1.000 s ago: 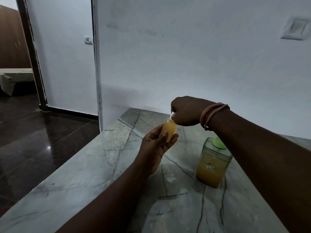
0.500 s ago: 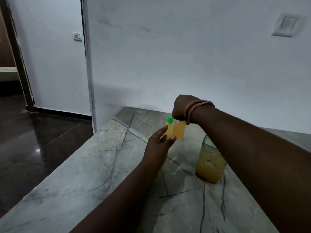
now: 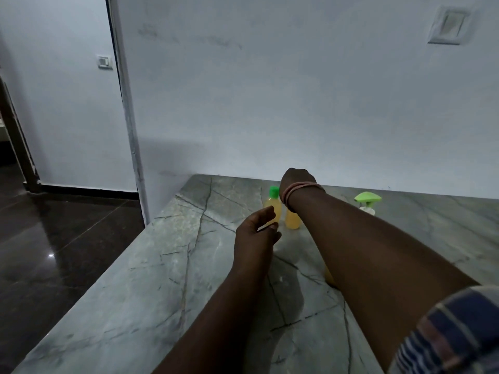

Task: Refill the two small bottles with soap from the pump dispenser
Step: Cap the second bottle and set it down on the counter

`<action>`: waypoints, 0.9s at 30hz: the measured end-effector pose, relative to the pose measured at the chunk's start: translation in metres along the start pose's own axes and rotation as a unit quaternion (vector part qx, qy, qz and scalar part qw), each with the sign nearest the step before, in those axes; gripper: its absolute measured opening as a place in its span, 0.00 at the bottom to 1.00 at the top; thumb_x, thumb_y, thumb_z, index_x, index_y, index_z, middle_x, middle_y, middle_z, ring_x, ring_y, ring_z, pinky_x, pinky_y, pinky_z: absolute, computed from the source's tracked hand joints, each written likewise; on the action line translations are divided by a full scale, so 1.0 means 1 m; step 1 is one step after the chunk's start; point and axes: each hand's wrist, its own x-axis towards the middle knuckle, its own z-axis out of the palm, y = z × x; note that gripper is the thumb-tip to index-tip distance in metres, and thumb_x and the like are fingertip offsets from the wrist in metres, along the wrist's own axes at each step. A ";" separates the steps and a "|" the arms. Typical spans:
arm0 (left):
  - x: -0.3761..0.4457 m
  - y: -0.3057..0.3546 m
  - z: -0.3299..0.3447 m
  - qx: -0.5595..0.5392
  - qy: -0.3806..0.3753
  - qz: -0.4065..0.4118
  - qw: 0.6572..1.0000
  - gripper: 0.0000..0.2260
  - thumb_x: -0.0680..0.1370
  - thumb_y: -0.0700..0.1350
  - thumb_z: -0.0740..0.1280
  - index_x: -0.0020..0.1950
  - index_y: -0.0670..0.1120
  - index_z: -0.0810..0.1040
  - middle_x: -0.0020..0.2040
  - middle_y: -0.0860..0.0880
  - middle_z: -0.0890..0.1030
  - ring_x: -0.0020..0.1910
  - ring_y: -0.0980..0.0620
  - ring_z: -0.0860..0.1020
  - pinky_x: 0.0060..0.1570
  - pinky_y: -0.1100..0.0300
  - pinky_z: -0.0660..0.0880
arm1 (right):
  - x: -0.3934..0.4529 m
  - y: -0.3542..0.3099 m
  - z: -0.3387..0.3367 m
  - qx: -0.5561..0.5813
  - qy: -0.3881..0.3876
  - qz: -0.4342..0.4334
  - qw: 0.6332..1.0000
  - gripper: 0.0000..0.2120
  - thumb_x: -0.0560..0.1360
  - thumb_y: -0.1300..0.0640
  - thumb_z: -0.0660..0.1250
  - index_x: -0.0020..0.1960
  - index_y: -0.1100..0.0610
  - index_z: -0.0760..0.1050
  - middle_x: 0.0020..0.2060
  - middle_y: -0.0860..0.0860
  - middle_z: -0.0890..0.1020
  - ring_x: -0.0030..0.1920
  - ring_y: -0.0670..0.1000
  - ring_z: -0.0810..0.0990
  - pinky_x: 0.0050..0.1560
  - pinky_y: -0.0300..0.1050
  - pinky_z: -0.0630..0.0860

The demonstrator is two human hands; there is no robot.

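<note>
Two bottles [image 3: 272, 205] upright — right hand [image 3: 296, 182] above.

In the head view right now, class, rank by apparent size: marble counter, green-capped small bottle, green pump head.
1. Marble counter, by far.
2. Green-capped small bottle, partly hidden by the left hand.
3. Green pump head, though farther away, so unsure.

I can read no text, label, brand, number or sign anywhere in front of me.
</note>
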 end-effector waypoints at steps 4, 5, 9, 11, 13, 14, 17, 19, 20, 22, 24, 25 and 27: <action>0.000 0.002 0.000 -0.005 0.001 -0.009 1.000 0.20 0.79 0.28 0.63 0.65 0.45 0.78 0.61 0.47 0.81 0.60 0.47 0.81 0.58 0.52 0.80 | -0.005 0.002 -0.003 0.010 0.002 -0.015 1.000 0.02 0.75 0.63 0.62 0.44 0.60 0.69 0.51 0.59 0.80 0.53 0.58 0.79 0.43 0.45 0.71; 0.000 0.003 0.001 -0.002 0.001 -0.010 1.000 0.20 0.79 0.28 0.63 0.66 0.45 0.78 0.61 0.47 0.81 0.60 0.47 0.81 0.58 0.52 0.80 | -0.005 0.003 -0.004 0.016 -0.004 -0.018 1.000 0.02 0.76 0.63 0.62 0.44 0.60 0.70 0.51 0.59 0.80 0.53 0.58 0.79 0.44 0.45 0.71; -0.006 0.009 0.001 0.011 -0.006 -0.003 1.000 0.20 0.79 0.29 0.62 0.67 0.44 0.77 0.62 0.46 0.81 0.61 0.46 0.80 0.59 0.52 0.80 | -0.016 0.005 -0.007 0.040 0.016 -0.019 0.999 0.09 0.75 0.63 0.62 0.53 0.62 0.76 0.53 0.59 0.80 0.54 0.58 0.79 0.47 0.45 0.73; -0.009 0.013 0.002 0.018 -0.006 -0.006 1.000 0.20 0.79 0.29 0.62 0.68 0.43 0.77 0.63 0.46 0.81 0.62 0.47 0.80 0.61 0.50 0.79 | -0.026 0.005 -0.008 0.052 0.019 -0.029 0.998 0.10 0.75 0.62 0.62 0.55 0.62 0.77 0.53 0.59 0.81 0.55 0.58 0.79 0.50 0.46 0.75; -0.012 0.017 0.002 0.023 -0.002 -0.018 1.000 0.20 0.78 0.30 0.62 0.68 0.43 0.77 0.63 0.44 0.81 0.62 0.46 0.79 0.62 0.47 0.78 | -0.038 0.005 -0.009 0.057 0.030 -0.050 0.997 0.11 0.76 0.61 0.62 0.56 0.62 0.77 0.54 0.59 0.81 0.56 0.58 0.79 0.52 0.47 0.76; -0.013 0.019 0.001 0.025 0.000 -0.027 0.999 0.19 0.78 0.30 0.62 0.67 0.43 0.77 0.62 0.43 0.81 0.62 0.44 0.79 0.61 0.47 0.78 | -0.045 0.004 -0.009 0.059 0.037 -0.064 0.996 0.11 0.76 0.61 0.62 0.55 0.62 0.77 0.54 0.59 0.81 0.56 0.58 0.79 0.52 0.47 0.76; -0.019 0.031 0.003 0.046 -0.009 -0.055 0.997 0.18 0.76 0.30 0.61 0.64 0.41 0.78 0.59 0.40 0.82 0.58 0.43 0.80 0.59 0.46 0.77 | -0.065 0.006 -0.012 0.082 0.041 -0.096 0.991 0.10 0.75 0.62 0.61 0.53 0.62 0.77 0.53 0.59 0.81 0.55 0.58 0.80 0.49 0.46 0.76; -0.025 0.044 0.006 0.074 -0.020 -0.061 0.995 0.19 0.75 0.30 0.60 0.63 0.40 0.78 0.56 0.39 0.83 0.54 0.43 0.80 0.59 0.45 0.77 | -0.077 0.008 -0.017 0.102 0.048 -0.101 0.989 0.10 0.75 0.63 0.61 0.53 0.61 0.77 0.53 0.60 0.80 0.55 0.59 0.79 0.47 0.45 0.75; -0.029 0.051 0.008 0.092 -0.024 -0.059 0.994 0.19 0.74 0.30 0.60 0.63 0.40 0.79 0.55 0.39 0.84 0.52 0.43 0.80 0.58 0.45 0.78 | -0.084 0.010 -0.020 0.108 0.055 -0.104 0.987 0.09 0.75 0.64 0.61 0.53 0.61 0.77 0.53 0.60 0.80 0.54 0.59 0.79 0.46 0.45 0.74; -0.037 0.065 0.011 0.113 -0.030 -0.049 0.992 0.18 0.75 0.30 0.60 0.61 0.40 0.79 0.49 0.42 0.85 0.48 0.46 0.82 0.51 0.48 0.80 | -0.100 0.014 -0.025 0.112 0.069 -0.118 0.984 0.09 0.74 0.64 0.61 0.53 0.61 0.76 0.53 0.60 0.79 0.54 0.59 0.79 0.45 0.45 0.74; -0.050 0.076 0.017 0.122 -0.040 -0.034 0.991 0.16 0.76 0.30 0.59 0.59 0.38 0.79 0.43 0.44 0.84 0.41 0.50 0.82 0.43 0.55 0.79 | -0.115 0.019 -0.030 0.109 0.089 -0.134 0.981 0.09 0.74 0.65 0.61 0.53 0.61 0.75 0.53 0.59 0.78 0.54 0.59 0.79 0.46 0.47 0.74; -0.058 0.080 0.020 0.128 -0.046 -0.029 0.990 0.15 0.76 0.29 0.59 0.58 0.37 0.79 0.41 0.44 0.83 0.38 0.51 0.81 0.38 0.58 0.78 | -0.123 0.023 -0.032 0.106 0.101 -0.144 0.979 0.09 0.74 0.65 0.61 0.53 0.61 0.75 0.53 0.59 0.78 0.54 0.59 0.78 0.46 0.47 0.74; -0.073 0.083 0.029 0.140 -0.052 -0.021 0.989 0.13 0.76 0.29 0.58 0.55 0.36 0.79 0.40 0.42 0.80 0.36 0.49 0.79 0.34 0.60 0.76 | -0.136 0.031 -0.035 0.103 0.120 -0.164 0.974 0.09 0.74 0.65 0.60 0.53 0.61 0.75 0.51 0.59 0.78 0.53 0.59 0.78 0.45 0.47 0.73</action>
